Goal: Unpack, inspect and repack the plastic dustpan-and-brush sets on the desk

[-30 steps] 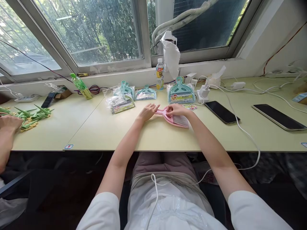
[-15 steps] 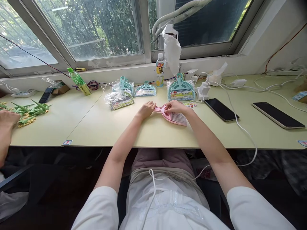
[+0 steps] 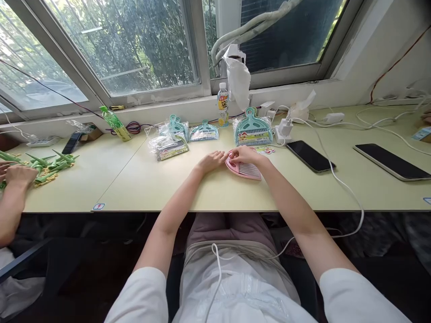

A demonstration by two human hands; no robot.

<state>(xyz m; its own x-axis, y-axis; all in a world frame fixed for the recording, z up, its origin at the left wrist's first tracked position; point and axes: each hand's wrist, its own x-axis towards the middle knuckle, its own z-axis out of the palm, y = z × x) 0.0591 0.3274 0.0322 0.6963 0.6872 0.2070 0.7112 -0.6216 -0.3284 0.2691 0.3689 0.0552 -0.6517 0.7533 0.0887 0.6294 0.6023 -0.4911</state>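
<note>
A small pink dustpan with a pale-bristled brush in it lies on the table in front of me. My left hand rests flat over the handle end, fingers stretched out toward the pan and hiding the handle. My right hand is closed in a pinch on the upper left part of the pan and brush; its fingertips are partly hidden. Behind it stands a teal dustpan set in clear wrap. More wrapped teal sets lie back left, one beside a grey-bristled packaged set.
Two phones lie on the right, a white cable crossing one. At the back are a drink bottle and charger. A green bottle leans left. Another person's hands touch green pointed pieces.
My left hand has shifted right along the handle and flattened over it, covering it. My right hand remains on the pan. The other person's hands have come further into view.
</note>
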